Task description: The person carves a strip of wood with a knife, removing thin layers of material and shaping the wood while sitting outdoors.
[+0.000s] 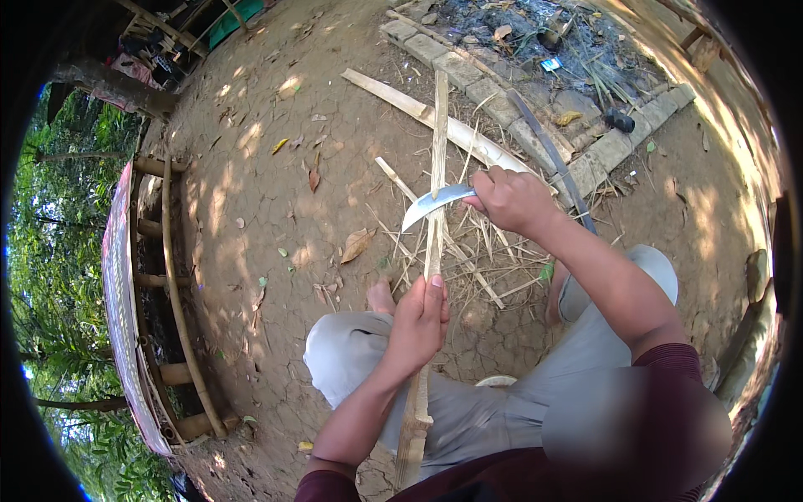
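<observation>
My left hand (421,321) is closed around a long split bamboo strip (439,125), which runs from near my lap out over the ground. In my right hand (512,199) is a knife (437,203) with a curved, shiny blade; the fist hides its handle. The blade lies across the strip, a little beyond my left hand, its tip toward the left. Thin bamboo shavings and slivers (477,259) litter the ground beneath, between my bare feet.
A split bamboo length (401,102) lies beyond the strip. A brick border (493,99) surrounds ash and debris, with a long dark flat bar (548,149) leaning across it. A bamboo rail structure (171,293) stands at left. Dry leaves (358,245) dot the cracked earth.
</observation>
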`<state>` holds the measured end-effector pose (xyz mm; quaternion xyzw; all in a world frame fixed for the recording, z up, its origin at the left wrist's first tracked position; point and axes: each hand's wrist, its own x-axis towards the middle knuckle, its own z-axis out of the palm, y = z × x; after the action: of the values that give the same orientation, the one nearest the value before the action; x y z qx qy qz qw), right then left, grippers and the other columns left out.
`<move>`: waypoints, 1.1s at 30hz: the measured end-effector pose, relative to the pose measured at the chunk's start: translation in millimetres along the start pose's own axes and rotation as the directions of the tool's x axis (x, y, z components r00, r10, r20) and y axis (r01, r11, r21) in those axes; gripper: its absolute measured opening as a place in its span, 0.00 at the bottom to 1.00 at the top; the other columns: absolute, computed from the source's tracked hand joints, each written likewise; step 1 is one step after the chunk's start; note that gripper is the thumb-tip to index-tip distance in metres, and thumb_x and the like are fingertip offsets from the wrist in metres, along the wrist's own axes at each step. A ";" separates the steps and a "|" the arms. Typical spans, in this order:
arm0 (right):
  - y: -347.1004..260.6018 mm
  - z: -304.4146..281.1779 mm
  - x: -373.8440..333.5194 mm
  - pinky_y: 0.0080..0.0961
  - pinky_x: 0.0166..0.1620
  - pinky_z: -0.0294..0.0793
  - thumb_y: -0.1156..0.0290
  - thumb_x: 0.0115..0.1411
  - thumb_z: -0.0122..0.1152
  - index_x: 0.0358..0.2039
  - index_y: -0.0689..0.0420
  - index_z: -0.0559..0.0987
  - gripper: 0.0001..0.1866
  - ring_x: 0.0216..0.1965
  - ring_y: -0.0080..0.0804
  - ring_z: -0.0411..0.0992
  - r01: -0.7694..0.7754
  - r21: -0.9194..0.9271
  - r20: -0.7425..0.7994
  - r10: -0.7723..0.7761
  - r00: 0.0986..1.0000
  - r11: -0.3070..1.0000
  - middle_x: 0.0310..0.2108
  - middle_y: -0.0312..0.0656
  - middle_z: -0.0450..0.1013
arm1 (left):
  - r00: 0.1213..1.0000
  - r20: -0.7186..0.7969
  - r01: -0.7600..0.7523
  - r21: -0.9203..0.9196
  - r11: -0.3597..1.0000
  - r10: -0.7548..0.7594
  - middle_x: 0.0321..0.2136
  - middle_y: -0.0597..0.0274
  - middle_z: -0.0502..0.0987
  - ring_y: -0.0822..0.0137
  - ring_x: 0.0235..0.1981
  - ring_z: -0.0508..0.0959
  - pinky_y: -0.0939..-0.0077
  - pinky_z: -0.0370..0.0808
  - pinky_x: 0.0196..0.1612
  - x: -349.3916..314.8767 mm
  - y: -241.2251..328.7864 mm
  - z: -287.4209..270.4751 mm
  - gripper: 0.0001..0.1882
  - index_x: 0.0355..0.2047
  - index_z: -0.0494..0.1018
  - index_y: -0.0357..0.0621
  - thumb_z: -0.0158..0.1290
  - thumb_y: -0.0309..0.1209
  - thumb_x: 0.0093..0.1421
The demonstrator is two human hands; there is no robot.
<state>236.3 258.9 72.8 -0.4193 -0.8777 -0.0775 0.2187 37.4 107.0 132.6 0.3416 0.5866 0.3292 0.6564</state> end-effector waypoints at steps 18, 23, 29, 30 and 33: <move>-29.5 -53.6 -32.6 0.47 0.42 0.77 0.50 0.72 0.38 0.40 0.61 0.78 0.27 0.40 0.52 0.78 -0.464 0.114 0.757 0.226 0.614 0.879 0.35 0.55 0.78 | 0.855 0.238 0.496 -0.120 0.860 -0.460 0.19 0.72 0.60 0.80 0.12 0.54 0.83 0.51 0.12 -61.8 -6.9 -21.7 0.15 0.34 0.61 0.50 0.37 0.44 0.73; -40.4 -88.3 -80.8 0.43 0.49 0.76 0.55 0.68 0.46 0.42 0.61 0.80 0.22 0.46 0.50 0.77 -0.445 0.207 0.823 0.091 0.561 0.871 0.42 0.53 0.78 | 0.817 0.200 0.566 -0.097 0.818 -0.542 0.20 0.70 0.62 0.77 0.12 0.59 0.81 0.57 0.12 -120.4 -1.4 20.3 0.14 0.36 0.60 0.48 0.41 0.44 0.72; -27.7 -106.8 -184.4 0.38 0.51 0.76 0.71 0.60 0.55 0.50 0.55 0.80 0.17 0.53 0.41 0.76 -0.358 0.096 0.949 0.023 0.315 0.929 0.50 0.46 0.77 | 0.863 -0.103 0.310 0.881 0.358 -0.494 0.29 0.57 0.75 0.65 0.17 0.74 0.66 0.74 0.21 -125.2 -52.9 77.4 0.22 0.52 0.60 0.36 0.51 0.39 0.67; -30.9 -96.7 -205.0 0.38 0.52 0.76 0.70 0.59 0.56 0.49 0.55 0.81 0.17 0.53 0.42 0.76 -0.389 0.109 0.948 0.023 0.318 0.915 0.51 0.47 0.77 | 0.857 -0.102 0.240 0.946 0.217 -0.505 0.31 0.55 0.76 0.62 0.20 0.76 0.64 0.76 0.24 -125.7 -54.9 86.6 0.22 0.52 0.61 0.35 0.51 0.38 0.66; -24.1 -58.2 -280.8 0.37 0.52 0.76 0.69 0.57 0.57 0.47 0.55 0.82 0.17 0.52 0.43 0.76 -0.496 0.100 0.938 0.084 0.335 0.862 0.51 0.48 0.77 | 0.912 -0.076 0.023 0.991 -0.134 -0.404 0.36 0.50 0.78 0.55 0.29 0.81 0.60 0.78 0.32 -115.6 -65.8 142.5 0.20 0.51 0.65 0.33 0.51 0.34 0.64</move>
<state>391.5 27.8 -0.1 -0.4947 -0.7555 0.3729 -0.2130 170.3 -34.3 151.9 0.6484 0.5916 -0.3713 0.3030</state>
